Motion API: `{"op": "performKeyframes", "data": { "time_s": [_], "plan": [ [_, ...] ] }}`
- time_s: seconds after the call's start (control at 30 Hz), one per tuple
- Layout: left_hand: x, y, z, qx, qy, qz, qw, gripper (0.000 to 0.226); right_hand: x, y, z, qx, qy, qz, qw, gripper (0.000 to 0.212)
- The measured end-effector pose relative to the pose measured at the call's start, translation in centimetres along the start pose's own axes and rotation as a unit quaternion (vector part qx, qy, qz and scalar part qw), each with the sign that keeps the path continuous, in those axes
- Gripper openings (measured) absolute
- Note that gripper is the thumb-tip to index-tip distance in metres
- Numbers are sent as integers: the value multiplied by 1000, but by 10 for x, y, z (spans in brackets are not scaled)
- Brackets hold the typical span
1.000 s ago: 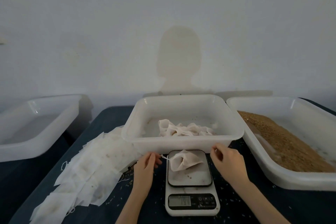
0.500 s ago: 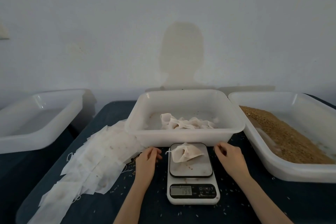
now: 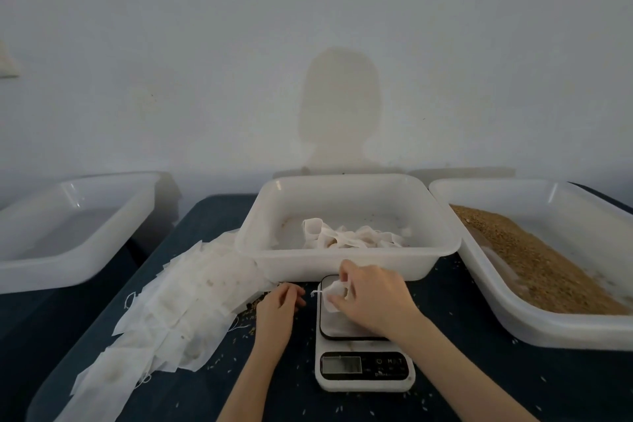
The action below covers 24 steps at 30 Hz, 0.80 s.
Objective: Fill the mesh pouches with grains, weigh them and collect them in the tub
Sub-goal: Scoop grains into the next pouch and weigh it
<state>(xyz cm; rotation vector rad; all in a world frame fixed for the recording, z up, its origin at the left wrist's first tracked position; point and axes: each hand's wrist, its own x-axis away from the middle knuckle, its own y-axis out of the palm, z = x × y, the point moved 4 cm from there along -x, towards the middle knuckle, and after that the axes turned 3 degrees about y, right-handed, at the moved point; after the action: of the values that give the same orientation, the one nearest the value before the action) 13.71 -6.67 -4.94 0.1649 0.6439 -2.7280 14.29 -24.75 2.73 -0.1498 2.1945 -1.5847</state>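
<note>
The right hand (image 3: 373,298) grasps the weighed pouch (image 3: 334,295) on the scale (image 3: 363,367) with curled fingers; the left hand (image 3: 279,307) rests released on the desk (image 3: 479,387). Next, probably, it lifts the pouch into the tub (image 3: 346,265).

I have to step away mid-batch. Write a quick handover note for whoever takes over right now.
Right hand: fingers grip the filled pouch over the scale platform.
Left hand: rests on the dark table left of the scale, holding nothing.
Middle tub, just behind the scale, holds several pouches. Grain tub sits to the right; empty pouches are spread out on the left.
Done: this pouch is filled and on the scale; the display is too blurred to read.
Left: drop it in the middle tub, then fill and weigh the remaining empties.
</note>
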Motion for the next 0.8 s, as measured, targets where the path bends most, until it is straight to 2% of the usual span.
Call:
{"op": "performKeyframes", "data": {
  "time_s": [0.13,0.23,0.3,0.37,0.47,0.53,0.6,0.7,0.8],
  "plan": [
    [2,0,1,10,2,3,1000,27,-3,7,1,27,24,-3,999,16],
    [6,-1,11,13,45,16,999,23,-5,0,5,-53,73,-1,996,11],
    [13,-4,25,0,115,36,993,19,-7,-9,8,-120,96,5,988,10],
    [20,-3,39,-10,181,24,983,44,-10,-21,6,-157,96,17,983,7],
    [31,12,63,2,206,-47,977,97,-12,-42,1,-212,81,30,973,14],
    [36,21,83,-5,227,-60,972,105,-11,-53,-4,-261,78,16,962,20],
    [36,27,98,-1,235,-42,971,103,-9,-63,-9,-299,74,4,952,17],
    [27,33,100,57,159,-54,984,93,-6,-75,-8,-333,79,0,940,15],
    [23,39,100,76,138,-83,984,50,-4,-85,3,-334,85,-6,939,18]
  ]
}}
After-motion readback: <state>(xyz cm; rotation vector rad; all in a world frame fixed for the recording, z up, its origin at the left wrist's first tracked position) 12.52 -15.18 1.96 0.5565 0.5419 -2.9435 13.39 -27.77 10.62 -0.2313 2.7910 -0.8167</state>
